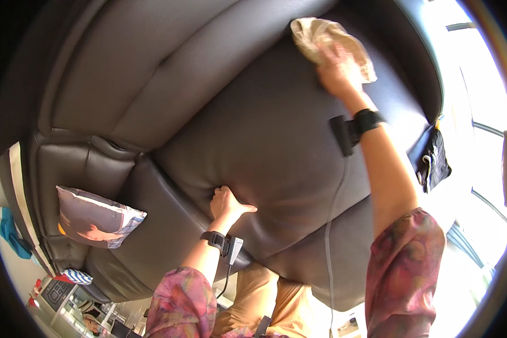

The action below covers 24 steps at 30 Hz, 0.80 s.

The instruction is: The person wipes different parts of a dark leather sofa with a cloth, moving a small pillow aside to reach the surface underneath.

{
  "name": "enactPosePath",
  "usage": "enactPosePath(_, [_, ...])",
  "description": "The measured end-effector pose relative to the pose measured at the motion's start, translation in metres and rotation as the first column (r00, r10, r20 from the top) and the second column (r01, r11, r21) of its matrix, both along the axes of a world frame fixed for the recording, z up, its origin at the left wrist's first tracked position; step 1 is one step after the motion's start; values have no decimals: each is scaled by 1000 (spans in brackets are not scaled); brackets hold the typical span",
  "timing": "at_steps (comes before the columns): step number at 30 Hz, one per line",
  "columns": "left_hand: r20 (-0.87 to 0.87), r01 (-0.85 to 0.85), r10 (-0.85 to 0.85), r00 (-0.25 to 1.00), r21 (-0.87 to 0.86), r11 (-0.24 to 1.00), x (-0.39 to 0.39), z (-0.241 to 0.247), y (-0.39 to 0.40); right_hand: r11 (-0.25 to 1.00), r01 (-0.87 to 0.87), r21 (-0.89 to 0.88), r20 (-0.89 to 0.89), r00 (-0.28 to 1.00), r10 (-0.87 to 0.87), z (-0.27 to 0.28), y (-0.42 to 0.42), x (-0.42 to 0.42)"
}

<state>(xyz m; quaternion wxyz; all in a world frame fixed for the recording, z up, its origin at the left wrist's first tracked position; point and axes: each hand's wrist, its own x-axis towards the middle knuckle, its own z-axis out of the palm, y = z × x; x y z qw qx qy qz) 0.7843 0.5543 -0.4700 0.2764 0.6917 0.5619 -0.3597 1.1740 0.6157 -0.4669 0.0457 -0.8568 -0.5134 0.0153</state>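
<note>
A beige cloth lies bunched under my right hand, at the back right of a dark brown leather sofa seat. My fingers rest on top of the cloth and press it to the leather near the backrest. Lower down, my left hand leans on the same seat cushion, thumb spread out and the other fingers curled. The leather dips and creases around it. No object shows in that hand, though the undersides of its fingers are hidden.
A printed cushion lies on the sofa's left section. Cables hang from devices strapped to both wrists; the grey cable crosses the seat on the right. Beyond the right armrest are dark fabric items. A striped cushion sits farther left.
</note>
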Motion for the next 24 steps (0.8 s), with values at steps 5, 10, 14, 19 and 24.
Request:
enactPosePath(5, [-81, 21, -19, 997, 15, 1000, -1, 4, 3, 966, -212, 148, -261, 934, 245, 10, -6, -161])
enactPosePath(10, [140, 8, -10, 990, 19, 1000, -12, -10, -1, 906, -229, 356, -412, 832, 372, 14, -65, -237])
enactPosePath(14, [142, 62, -58, 988, -24, 998, -15, -20, 5, 956, -94, 278, -316, 931, 184, 26, -121, -201])
enactPosePath(19, [159, 13, -4, 987, -55, 998, -18, -22, 10, 942, 284, 180, -128, 956, -264, 50, -254, -138])
enactPosePath(24, [256, -51, 65, 965, -61, 997, -26, -15, 15, 745, 665, -57, 148, 743, -652, 49, -532, -168])
